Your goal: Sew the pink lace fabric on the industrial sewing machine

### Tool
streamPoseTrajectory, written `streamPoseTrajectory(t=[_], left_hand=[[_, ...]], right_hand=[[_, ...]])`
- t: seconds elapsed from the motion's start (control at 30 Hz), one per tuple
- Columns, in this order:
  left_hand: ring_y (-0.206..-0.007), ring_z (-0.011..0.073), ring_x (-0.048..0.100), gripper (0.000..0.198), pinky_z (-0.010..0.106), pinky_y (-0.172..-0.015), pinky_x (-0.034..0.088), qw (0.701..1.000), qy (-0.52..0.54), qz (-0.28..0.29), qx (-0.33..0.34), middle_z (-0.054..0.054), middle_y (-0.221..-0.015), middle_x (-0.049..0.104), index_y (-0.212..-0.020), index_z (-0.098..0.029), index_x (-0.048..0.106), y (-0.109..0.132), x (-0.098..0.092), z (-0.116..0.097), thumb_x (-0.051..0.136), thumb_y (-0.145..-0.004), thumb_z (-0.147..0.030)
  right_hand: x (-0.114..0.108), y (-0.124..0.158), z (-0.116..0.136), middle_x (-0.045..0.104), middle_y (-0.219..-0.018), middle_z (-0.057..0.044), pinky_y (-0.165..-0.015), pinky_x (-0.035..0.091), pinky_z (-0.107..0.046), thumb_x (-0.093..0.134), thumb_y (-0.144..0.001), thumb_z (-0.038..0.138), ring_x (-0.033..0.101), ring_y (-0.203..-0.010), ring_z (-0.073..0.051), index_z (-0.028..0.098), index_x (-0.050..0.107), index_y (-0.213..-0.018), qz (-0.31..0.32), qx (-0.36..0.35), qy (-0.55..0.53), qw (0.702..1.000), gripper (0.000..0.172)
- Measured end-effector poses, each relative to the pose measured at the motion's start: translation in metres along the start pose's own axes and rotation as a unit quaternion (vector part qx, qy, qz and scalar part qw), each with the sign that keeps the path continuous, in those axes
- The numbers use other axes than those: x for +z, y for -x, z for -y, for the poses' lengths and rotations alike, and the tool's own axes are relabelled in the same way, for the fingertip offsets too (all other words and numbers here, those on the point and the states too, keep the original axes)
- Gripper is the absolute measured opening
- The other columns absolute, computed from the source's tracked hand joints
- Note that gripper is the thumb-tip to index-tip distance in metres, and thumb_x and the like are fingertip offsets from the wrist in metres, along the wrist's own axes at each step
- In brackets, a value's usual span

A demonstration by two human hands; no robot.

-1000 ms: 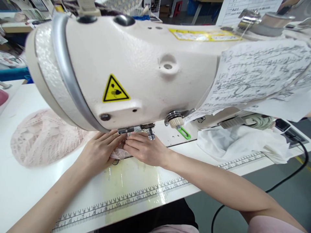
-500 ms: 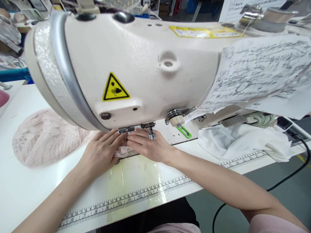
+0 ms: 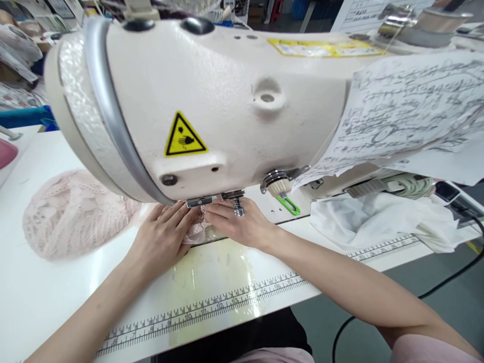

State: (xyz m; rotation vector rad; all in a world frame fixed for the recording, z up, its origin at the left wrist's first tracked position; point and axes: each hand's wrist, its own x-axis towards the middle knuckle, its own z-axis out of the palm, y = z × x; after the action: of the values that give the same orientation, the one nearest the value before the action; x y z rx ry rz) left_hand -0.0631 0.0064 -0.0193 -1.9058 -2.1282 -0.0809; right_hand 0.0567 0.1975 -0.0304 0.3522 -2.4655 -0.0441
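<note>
A large cream sewing machine (image 3: 212, 101) fills the upper view, a yellow warning sticker on its head. Under the head, my left hand (image 3: 162, 239) and my right hand (image 3: 242, 227) lie close together on a small piece of pink lace fabric (image 3: 194, 233). The fingers of both hands are pressed down on the fabric, right at the metal presser foot (image 3: 206, 200). The fingertips and the needle are partly hidden by the machine head. A pile of pink lace (image 3: 71, 212) trails to the left of my left hand.
A white table (image 3: 41, 297) carries a printed ruler strip (image 3: 204, 307) along its front edge. White cloth (image 3: 381, 219) is bunched at the right under a scribbled paper sheet (image 3: 408, 111). A black cable (image 3: 434, 290) hangs off the right side. A green clip (image 3: 289, 204) lies behind my right hand.
Both hands have crept slightly further under the machine head with the lace piece. The view has shifted a little to the left.
</note>
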Motion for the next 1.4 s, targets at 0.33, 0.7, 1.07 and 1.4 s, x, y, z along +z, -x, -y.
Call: streamPoseTrajectory(t=[0.33,0.7,1.07,1.4], left_hand=[[-0.114,0.0317,0.062,0.045,0.049,-0.094,0.043,1.000,-0.013,0.005,0.000,0.016,-0.130,0.061,-0.135,-0.012,0.052,0.002,0.000,0.000,0.035,-0.096,-0.027],[-0.103,0.0313,0.066,0.042,0.049,-0.092,0.043,0.999,-0.030,-0.027,0.005,0.015,-0.126,0.064,-0.133,-0.011,0.053,-0.003,0.000,-0.001,0.041,-0.096,-0.027],[-0.113,0.0256,0.063,0.043,0.042,-0.096,0.045,0.993,0.010,-0.073,0.092,0.010,-0.129,0.062,-0.127,-0.010,0.058,-0.001,-0.006,0.006,0.043,-0.087,-0.013],[-0.114,0.0254,0.063,0.052,0.041,-0.090,0.048,0.995,0.037,-0.057,0.073,0.008,-0.126,0.064,-0.136,-0.016,0.051,0.003,-0.005,0.017,0.043,-0.085,-0.015]], right_hand=[[0.005,0.001,-0.006,0.074,-0.095,0.001,-0.061,0.045,-0.026,0.049,-0.093,0.009,0.064,-0.077,-0.011,0.017,0.064,-0.088,0.001,0.001,-0.023,1.000,0.018],[0.006,-0.001,-0.006,0.072,-0.089,0.003,-0.058,0.041,-0.026,0.051,-0.090,0.006,0.059,-0.071,-0.010,0.017,0.063,-0.086,-0.007,0.013,-0.001,1.000,0.017],[-0.008,-0.005,0.002,0.069,-0.082,0.004,-0.082,0.049,-0.026,0.049,-0.090,0.003,0.058,-0.071,-0.009,0.019,0.063,-0.079,0.001,-0.014,0.064,0.998,0.024],[-0.004,-0.006,0.008,0.069,-0.085,0.007,-0.088,0.047,-0.024,0.052,-0.088,0.000,0.059,-0.083,-0.009,0.021,0.066,-0.082,-0.048,-0.029,0.086,0.995,0.026]])
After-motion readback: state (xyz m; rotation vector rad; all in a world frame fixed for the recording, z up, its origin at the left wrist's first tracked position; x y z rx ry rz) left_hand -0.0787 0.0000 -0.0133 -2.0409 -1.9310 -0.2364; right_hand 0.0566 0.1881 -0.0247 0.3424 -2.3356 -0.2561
